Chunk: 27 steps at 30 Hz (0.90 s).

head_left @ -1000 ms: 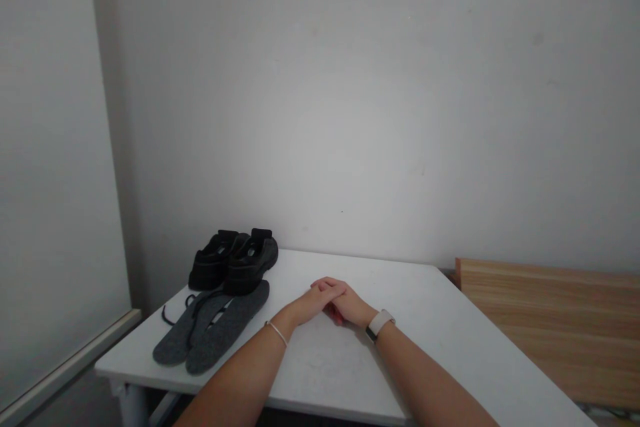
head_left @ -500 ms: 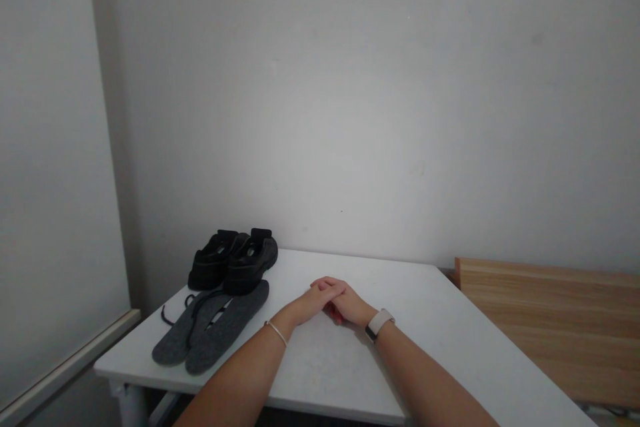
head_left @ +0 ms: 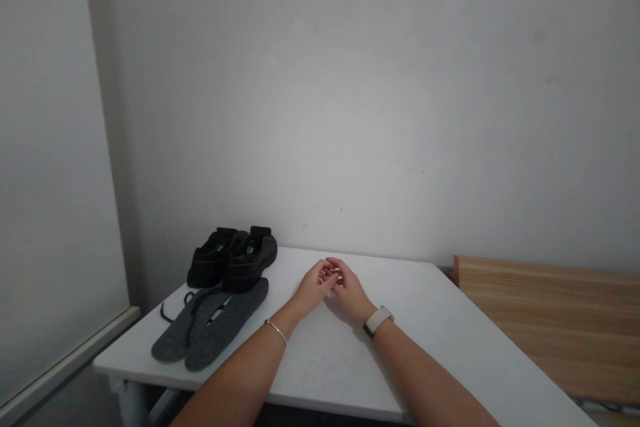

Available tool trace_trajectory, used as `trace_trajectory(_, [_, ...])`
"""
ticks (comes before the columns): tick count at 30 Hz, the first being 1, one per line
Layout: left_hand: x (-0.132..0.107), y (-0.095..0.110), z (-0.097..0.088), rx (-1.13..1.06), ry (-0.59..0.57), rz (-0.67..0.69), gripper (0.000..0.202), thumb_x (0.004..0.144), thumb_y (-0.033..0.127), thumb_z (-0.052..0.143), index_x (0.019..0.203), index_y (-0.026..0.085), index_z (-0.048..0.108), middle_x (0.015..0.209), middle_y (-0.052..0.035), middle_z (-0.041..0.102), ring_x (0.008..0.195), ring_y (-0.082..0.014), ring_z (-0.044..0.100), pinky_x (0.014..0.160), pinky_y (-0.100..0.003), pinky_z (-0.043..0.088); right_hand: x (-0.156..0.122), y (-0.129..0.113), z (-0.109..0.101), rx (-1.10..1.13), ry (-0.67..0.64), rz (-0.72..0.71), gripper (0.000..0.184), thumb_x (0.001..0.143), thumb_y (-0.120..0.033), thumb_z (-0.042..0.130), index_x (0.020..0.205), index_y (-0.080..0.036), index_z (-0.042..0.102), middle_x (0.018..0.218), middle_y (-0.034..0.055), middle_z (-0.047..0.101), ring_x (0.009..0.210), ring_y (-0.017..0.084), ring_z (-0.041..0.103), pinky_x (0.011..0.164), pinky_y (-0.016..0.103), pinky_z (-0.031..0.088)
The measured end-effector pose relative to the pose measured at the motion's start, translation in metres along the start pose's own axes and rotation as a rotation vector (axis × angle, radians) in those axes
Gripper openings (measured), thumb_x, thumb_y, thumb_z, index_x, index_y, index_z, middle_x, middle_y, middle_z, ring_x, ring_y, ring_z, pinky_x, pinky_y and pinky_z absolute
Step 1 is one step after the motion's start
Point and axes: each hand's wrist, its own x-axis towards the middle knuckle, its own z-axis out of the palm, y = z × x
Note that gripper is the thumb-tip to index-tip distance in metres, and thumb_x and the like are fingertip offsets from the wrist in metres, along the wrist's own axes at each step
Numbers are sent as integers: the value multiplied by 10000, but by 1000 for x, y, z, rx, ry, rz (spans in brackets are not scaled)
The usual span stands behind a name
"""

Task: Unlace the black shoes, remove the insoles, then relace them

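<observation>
Over the middle of the white table (head_left: 415,320), my left hand (head_left: 313,288) and my right hand (head_left: 352,292) meet at the fingertips. Their fingers are loosely curled and slightly apart, with nothing visible in them. A thin bracelet circles my left wrist; a pale-strapped band is on my right. To the left of my hands lie two grey insoles (head_left: 223,333), side by side, with black laces across them. A pair of black shoes (head_left: 250,267) stands behind, partly over the insoles' far ends. Neither hand touches the shoes or insoles.
A plain wall (head_left: 340,113) rises behind the table. On the left is a white panel (head_left: 50,180) with a ledge along its bottom. A wood-grain board (head_left: 545,327) stands beyond the table's right edge.
My hands have loosened from a clasp, with the fingers now touching mainly at the tips, and have risen slightly in view. The shoes and insoles have stayed in place.
</observation>
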Motion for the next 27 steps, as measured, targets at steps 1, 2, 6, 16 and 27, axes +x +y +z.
trace_trajectory(1, [1,-2,0,2,21,6,245,800,361,678,943,165,640,875,-43,664,802,-187,616,735,-286,475,1,-1,-2,-16,23,-8,412,747,-231,647,1156,-210,604,1142,91,652,999,218,637,889,377,509])
trace_trajectory(2, [2,-2,-1,0,36,13,225,797,357,676,907,162,650,858,-42,666,791,-185,615,731,-284,471,2,-1,-3,-30,44,-12,354,754,-237,645,1106,-204,638,1112,93,669,964,221,648,859,377,522])
trace_trajectory(6, [6,-2,-3,-24,81,20,251,795,401,660,768,154,693,755,-37,684,746,-186,617,732,-289,469,4,-1,-7,-47,126,-11,230,796,-329,650,964,-177,692,937,94,716,798,219,669,752,373,549])
trace_trajectory(16, [10,-7,-9,-190,91,-100,355,660,449,793,814,132,749,709,-67,738,646,-175,653,673,-305,522,7,-7,-10,53,183,46,261,712,-379,743,841,-158,693,775,72,711,667,193,645,600,316,536])
trace_trajectory(27, [8,-6,-8,-251,57,-145,392,627,460,830,824,131,749,695,-60,738,624,-164,665,661,-299,535,7,-4,-12,149,153,111,256,677,-362,756,826,-165,688,684,36,692,602,166,624,545,276,499])
